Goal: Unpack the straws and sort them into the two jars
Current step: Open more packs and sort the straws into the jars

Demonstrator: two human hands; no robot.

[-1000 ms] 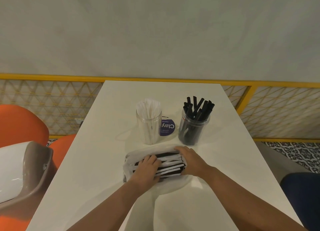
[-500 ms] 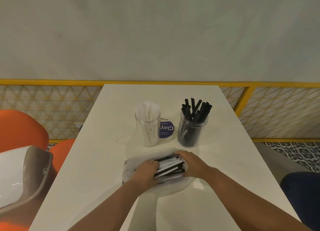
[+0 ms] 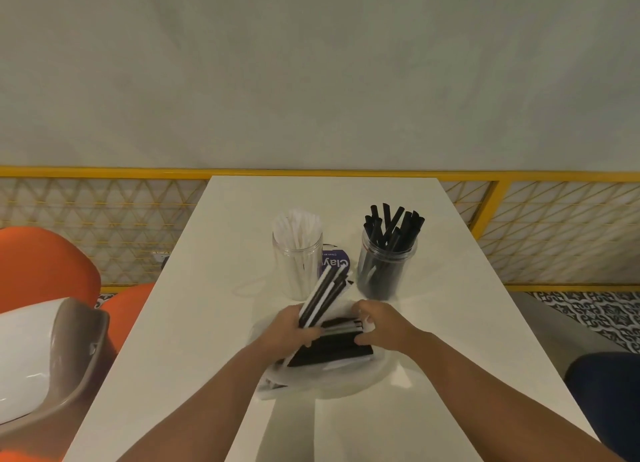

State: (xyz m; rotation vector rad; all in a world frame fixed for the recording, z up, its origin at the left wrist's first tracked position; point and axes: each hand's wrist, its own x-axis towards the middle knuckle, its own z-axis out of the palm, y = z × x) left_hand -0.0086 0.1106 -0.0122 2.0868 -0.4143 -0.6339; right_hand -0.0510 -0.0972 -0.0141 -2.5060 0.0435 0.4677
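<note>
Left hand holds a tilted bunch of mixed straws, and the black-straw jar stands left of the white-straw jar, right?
No: the head view shows the black-straw jar right of the white-straw jar. The left hand does hold the tilted bunch.

A café, judging by its straw jars (image 3: 386, 264), orange chairs (image 3: 45, 264) (rounded backs) and yellow railing (image 3: 104, 172).

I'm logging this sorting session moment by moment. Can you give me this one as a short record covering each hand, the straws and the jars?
left hand: grips a mixed bundle of black and white straws, tilted up toward the jars
right hand: holds the plastic bag at its right end
plastic bag: on the table, with loose straws lying inside
left jar: clear, holds white straws
right jar: clear, holds black straws
between jars: purple disc
</note>
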